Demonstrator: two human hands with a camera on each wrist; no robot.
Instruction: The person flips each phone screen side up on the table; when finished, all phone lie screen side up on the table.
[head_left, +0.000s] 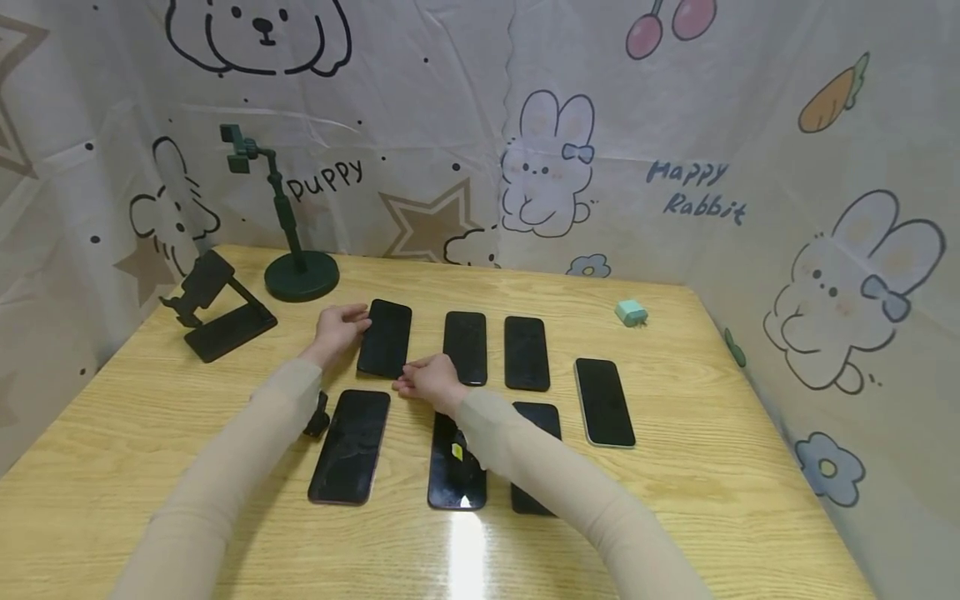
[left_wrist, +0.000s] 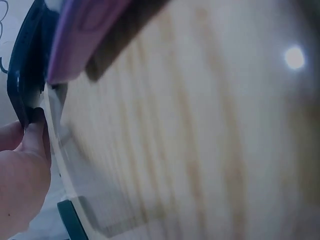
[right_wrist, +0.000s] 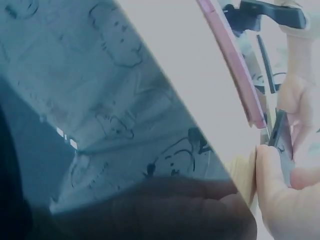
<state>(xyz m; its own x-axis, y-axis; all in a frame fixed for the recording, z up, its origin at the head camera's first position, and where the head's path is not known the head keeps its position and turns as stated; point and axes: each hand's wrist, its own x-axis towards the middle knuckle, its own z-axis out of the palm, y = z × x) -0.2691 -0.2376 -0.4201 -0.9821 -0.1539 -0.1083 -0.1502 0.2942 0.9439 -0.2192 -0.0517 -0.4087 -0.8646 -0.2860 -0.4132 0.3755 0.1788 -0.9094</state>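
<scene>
A black-screened smartphone [head_left: 384, 338] lies at the left end of the back row, held by both hands. At its left edge, the left hand [head_left: 341, 331] pinches it between thumb and fingers, as the left wrist view shows with the phone's dark rim [left_wrist: 22, 75]. The right hand [head_left: 433, 382] grips the lower right corner, thumb and fingers at the phone's edge [right_wrist: 280, 131] in the right wrist view. Nearest the right forearm, a phone with a yellow mark [head_left: 457, 479] is partly covered by that arm. A pink-edged phone [head_left: 350, 446] lies in front of the hands.
Two phones, one [head_left: 465, 346] beside the other [head_left: 527, 352], continue the back row. A light-rimmed phone [head_left: 604, 402] lies at right; another [head_left: 536, 417] is under the right sleeve. Around them stand a black folding stand [head_left: 232, 321], a green stand [head_left: 302, 277] and a mint charger [head_left: 631, 313].
</scene>
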